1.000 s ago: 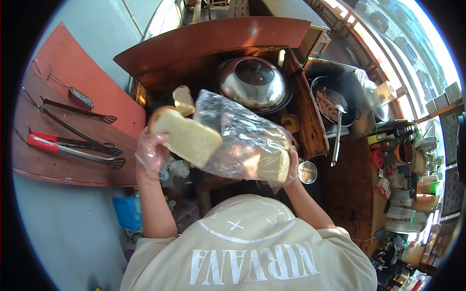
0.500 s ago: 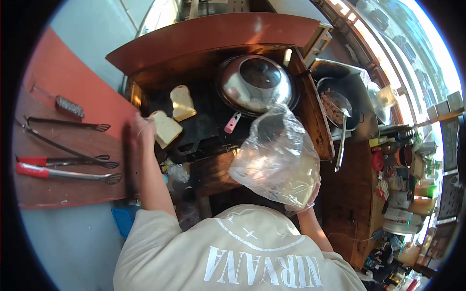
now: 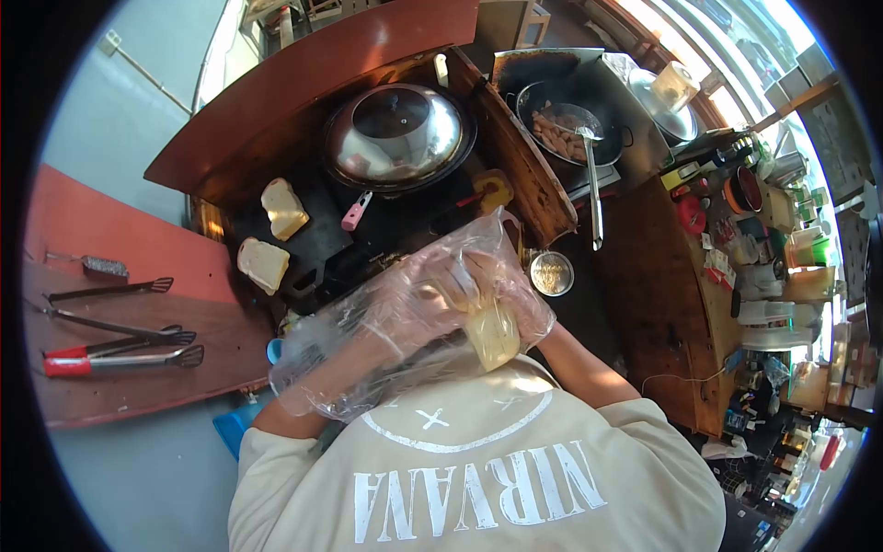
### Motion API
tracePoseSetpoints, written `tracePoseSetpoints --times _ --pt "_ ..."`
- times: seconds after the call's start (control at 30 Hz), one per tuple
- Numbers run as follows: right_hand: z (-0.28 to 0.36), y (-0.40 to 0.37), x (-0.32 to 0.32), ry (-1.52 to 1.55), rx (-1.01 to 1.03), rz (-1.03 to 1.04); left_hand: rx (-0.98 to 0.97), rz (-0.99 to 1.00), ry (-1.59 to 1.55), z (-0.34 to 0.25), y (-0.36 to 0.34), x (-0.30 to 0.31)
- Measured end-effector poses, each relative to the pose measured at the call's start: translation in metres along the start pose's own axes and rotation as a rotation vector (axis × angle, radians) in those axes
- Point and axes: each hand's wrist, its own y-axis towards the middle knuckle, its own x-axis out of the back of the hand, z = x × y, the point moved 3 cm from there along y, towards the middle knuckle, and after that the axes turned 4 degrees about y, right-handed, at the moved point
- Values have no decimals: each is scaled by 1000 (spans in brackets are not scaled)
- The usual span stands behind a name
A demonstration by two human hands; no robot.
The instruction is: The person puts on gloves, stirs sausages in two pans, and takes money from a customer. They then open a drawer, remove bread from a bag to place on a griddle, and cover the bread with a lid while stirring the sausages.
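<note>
left hand [image 3: 455,283] | away from slice [image 3: 264,265] | now inside bag [image 3: 354,345], at bread [image 3: 494,337]

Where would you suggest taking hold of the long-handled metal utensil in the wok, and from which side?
I would grip the utensil's handle near its free end, coming from above on the person's side. It juts out past the rim of the wok towards the person, while the round head rests over the food, where it may well be hot.

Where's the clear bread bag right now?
In the head view, the clear bag is near the middle, between the griddle and the shirt, the left hand inside it and the right hand at its right end.
</note>
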Motion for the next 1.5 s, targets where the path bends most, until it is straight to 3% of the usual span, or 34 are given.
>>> tracePoseSetpoints --times 0.03,0.1,0.2,0.3,0.43,0.47,0.53,0.73,0.83,0.87,0.9,0.97,1.0,1.03,1.17,1.23,1.27,1.3,1.37,1.4,1.5 --pt "3 -4 -1 -46 -33 -4 -5 -8 2 7 -5 -11" --pt "9 -16 5 -32 -70 26 -590 -5 565 4 -25 -37" --pt "22 -32 11 -229 -11 113 -742 -10 773 16 -20 -46" --pt "33 -48 19 -34 -90 78 -687 -140 1037 18 -36 -61" --pt "40 -62 37 72 -181 112 -857 -48 1191 17 -46 -79" --pt "42 -64 41 71 -189 120 -858 -61 1190 15 -48 -84" --pt "42 -66 50 22 -293 167 -938 -22 1551 12 -53 -98" --pt "48 -63 55 -129 -237 414 -1067 54 1607 18 -64 -108" --pt "39 -59 65 -38 -318 411 -944 30 1625 19 -72 -114" --pt "45 -65 51 171 -431 367 -946 20 1624 19 -72 -111" --pt "34 -65 64 169 -436 374 -915 111 1661 23 -71 -108" --pt "15 -61 76 403 -674 138 -883 198 1698 27 -73 -108" --pt "15 -63 82 516 -664 184 -830 178 1574 30 -75 -109" --pt "15 -61 83 519 -664 184 -773 160 1448 31 -76 -109" --pt "8 -41 90 399 -883 297 -695 117 1525 23 -68 -96" --pt "7 -28 89 350 -864 248 -343 -24 1441 23 -57 -75" --pt "8 -19 88 297 -839 200 -321 -21 1464 20 -56 -70" --pt "8 -10 87 301 -833 197 -320 -14 1467 22 -55 -66" --pt "5 2 90 7 -920 145 -512 127 1348 25 -57 -66" --pt "8 4 87 13 -848 263 -506 138 1348 25 -56 -64" --pt "0 10 86 85 -936 185 -583 254 1349 20 -60 -62"
